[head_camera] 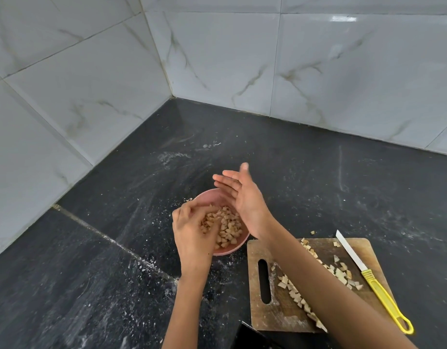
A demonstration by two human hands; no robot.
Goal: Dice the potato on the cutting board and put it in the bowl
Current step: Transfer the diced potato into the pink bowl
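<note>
A handful of small pale potato cubes (209,221) is cupped in the curled fingers of the left hand (192,233) over the round pink bowl (238,241), where many cubes already lie, while the right hand (245,200) is held flat with fingers straight above the rim. More diced potato pieces (296,295) are scattered on the rectangular wooden cutting board (264,321) beside the yellow-handled knife (376,283) on the dark counter (91,273). The cubes are judged light, firm and probably damp and clingy, best gathered by scooping rather than pinching.

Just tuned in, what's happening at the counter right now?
A person is moving diced potato into the pink bowl. The left hand is over the bowl, fingers curled among the potato pieces; the right hand is open above the rim. More dice remain on the cutting board, where the yellow-handled knife lies idle.
</note>
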